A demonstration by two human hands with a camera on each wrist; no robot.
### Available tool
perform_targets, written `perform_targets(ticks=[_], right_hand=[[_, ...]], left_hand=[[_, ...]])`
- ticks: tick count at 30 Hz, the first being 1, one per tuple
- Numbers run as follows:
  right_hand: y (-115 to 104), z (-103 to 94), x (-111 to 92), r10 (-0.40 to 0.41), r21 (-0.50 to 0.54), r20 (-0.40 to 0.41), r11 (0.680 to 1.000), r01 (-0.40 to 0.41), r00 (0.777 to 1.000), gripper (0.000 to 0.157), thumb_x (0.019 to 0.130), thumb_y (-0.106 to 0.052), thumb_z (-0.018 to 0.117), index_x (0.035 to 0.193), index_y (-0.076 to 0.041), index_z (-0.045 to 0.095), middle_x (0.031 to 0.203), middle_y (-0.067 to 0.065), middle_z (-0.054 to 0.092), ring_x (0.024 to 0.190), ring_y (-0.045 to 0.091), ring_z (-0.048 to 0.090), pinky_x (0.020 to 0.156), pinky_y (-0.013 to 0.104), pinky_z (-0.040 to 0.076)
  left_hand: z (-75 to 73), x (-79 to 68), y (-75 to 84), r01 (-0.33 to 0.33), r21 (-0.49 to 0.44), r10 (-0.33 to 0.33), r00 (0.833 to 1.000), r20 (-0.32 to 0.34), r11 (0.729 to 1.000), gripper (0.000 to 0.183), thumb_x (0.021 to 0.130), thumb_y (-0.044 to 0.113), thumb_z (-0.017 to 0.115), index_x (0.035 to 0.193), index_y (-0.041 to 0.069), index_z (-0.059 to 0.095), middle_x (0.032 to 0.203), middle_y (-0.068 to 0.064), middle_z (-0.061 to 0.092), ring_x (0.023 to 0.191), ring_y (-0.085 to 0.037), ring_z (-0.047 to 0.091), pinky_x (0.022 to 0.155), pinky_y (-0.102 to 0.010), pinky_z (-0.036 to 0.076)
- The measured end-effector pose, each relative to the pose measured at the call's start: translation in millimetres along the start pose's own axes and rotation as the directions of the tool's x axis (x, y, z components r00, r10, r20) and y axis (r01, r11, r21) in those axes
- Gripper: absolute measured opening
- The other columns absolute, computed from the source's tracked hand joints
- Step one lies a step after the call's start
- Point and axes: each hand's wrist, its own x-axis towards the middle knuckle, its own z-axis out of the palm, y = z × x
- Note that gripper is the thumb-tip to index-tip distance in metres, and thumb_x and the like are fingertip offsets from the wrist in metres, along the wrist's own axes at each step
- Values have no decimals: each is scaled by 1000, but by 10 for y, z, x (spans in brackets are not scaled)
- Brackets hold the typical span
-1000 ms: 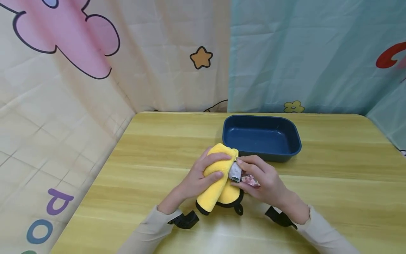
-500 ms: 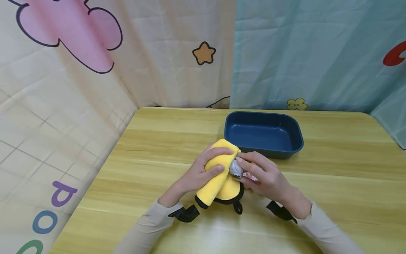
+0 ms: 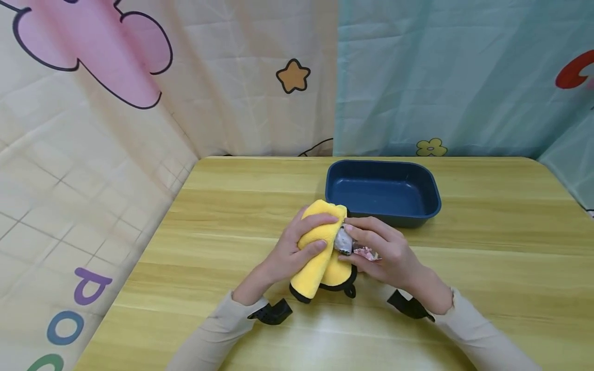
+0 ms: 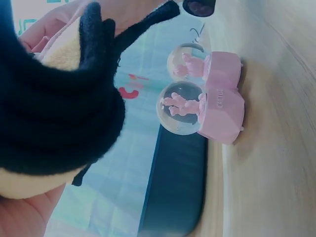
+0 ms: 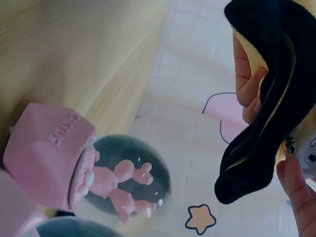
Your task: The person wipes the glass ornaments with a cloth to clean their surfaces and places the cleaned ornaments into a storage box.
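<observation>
My left hand [image 3: 297, 252] grips a folded yellow cloth [image 3: 320, 242] with black edging, fingers across its top and thumb over its front. Between the fingertips and thumb of my right hand [image 3: 390, 252] is a small whitish-grey object [image 3: 343, 241] with dark marks along its lower end, held against the cloth's right side. Its kind I cannot tell. In the right wrist view its pale surface [image 5: 310, 153] shows by the thumb, beside the cloth's black edge [image 5: 266, 113]. Two pink-based snow globes [image 4: 222, 103] stand on the table; the right hand mostly covers them in the head view.
Just beyond the hands, a dark blue rectangular bin [image 3: 382, 216] stands on the wooden table [image 3: 241, 206]. Printed curtains [image 3: 232, 77] hang along the back and left of the table. Black wrist straps [image 3: 271, 313] sit at both sleeves.
The head view has shifted slightly. Both hands keep their hold, one on the cloth and one on the whitish-grey object, which has tilted a little against the cloth.
</observation>
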Motion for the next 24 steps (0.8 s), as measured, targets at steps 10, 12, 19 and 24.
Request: perform_targets(ticks=[10,12,19,24], right_hand=[[-34,2,18,107,55,-29,993,-105,994,44,84,-33,67,98,8,63,96,19,63,84,20,62,73,12,51],[-27,-6,29,132,74,-31,989,-129,991,45,83,-34,68,98,9,63,95,19,63,79,17,61,70,13,51],[11,-61,80,214,160,-2,964,-211,977,47,80,-30,71,102,10,62,95,17,62,74,9,58,68,12,51],[35,-114,118,276,207,18,939,-274,961,46,77,-27,74,102,9,62,95,17,63,79,6,60,70,13,52]], left_hand=[[-3,10,20,-31,43,32,999,-11,999,36,96,36,49,125,16,51,129,-14,42,101,-22,50,76,-27,49],[-7,25,19,-36,40,37,999,-12,999,35,96,35,49,125,17,51,128,-14,43,100,-21,50,75,-26,50],[-20,131,20,-78,56,79,997,-19,995,36,95,38,48,124,15,51,126,-14,44,99,-21,50,75,-26,49],[-29,207,27,-80,58,82,996,-22,995,40,94,43,47,123,15,51,125,-13,44,100,-21,50,76,-26,48]])
